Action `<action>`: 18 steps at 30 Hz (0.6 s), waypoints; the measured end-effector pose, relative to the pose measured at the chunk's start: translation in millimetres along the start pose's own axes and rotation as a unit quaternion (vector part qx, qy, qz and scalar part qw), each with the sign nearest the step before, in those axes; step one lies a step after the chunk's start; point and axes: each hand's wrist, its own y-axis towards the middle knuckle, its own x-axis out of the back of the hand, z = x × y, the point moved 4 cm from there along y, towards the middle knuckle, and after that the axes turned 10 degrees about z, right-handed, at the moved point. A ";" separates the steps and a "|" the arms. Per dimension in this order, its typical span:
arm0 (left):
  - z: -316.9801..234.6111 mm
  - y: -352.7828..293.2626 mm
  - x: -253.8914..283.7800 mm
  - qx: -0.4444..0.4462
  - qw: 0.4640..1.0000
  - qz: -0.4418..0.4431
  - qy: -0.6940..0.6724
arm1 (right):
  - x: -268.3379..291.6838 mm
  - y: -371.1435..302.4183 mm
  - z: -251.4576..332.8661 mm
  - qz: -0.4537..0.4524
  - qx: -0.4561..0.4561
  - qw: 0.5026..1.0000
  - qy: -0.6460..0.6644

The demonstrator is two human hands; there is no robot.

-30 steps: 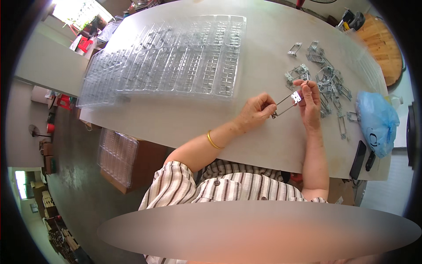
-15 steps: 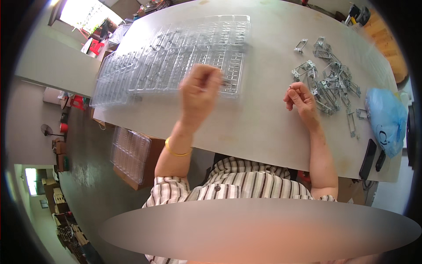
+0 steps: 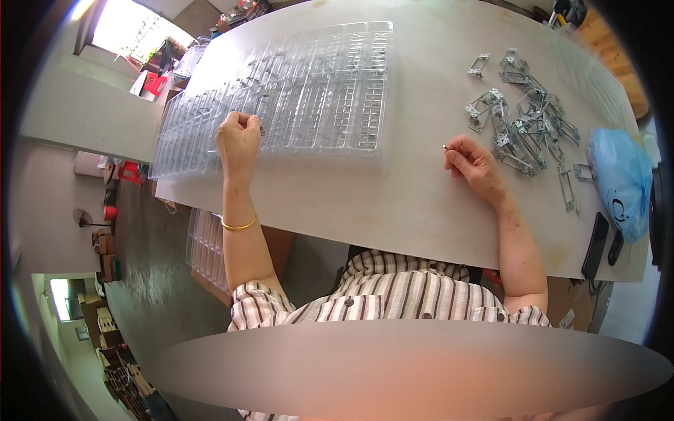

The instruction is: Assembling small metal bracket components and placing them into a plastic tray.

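My left hand (image 3: 239, 137) is closed in a pinch over the near part of the clear plastic compartment tray (image 3: 309, 151). What its fingertips hold, if anything, is too small to make out. Small metal parts lie in many of the tray's compartments. My right hand (image 3: 473, 165) is held just left of a loose pile of metal bracket frames (image 3: 523, 130). Its thumb and forefinger are pinched together, with a tiny shiny bit (image 3: 445, 148) showing at their tips. One bracket frame (image 3: 479, 66) lies apart from the pile, on the far side.
A blue plastic bag (image 3: 619, 186) sits at the table's right side, with a black phone-like object (image 3: 595, 245) and a small dark tool (image 3: 616, 248) nearer me. Below the table's left edge, another clear tray (image 3: 206, 245) rests on a cardboard box (image 3: 277, 245).
My left hand has swung left across the tray, from its right part to its near left-middle. My right hand has shifted slightly left and nearer me, still pinched.
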 end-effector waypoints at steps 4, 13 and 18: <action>-0.4 5.9 -6.0 0.016 0.999 0.034 0.028 | 0.8 0.4 -0.3 0.004 -0.007 1.000 0.001; -6.7 3.8 -7.7 -0.021 0.992 0.023 0.122 | -2.4 -1.8 4.8 0.002 -0.023 1.000 -0.015; -14.7 -0.9 -9.1 -0.089 0.984 -0.033 0.152 | 1.6 -5.3 2.1 -0.011 -0.040 0.999 -0.012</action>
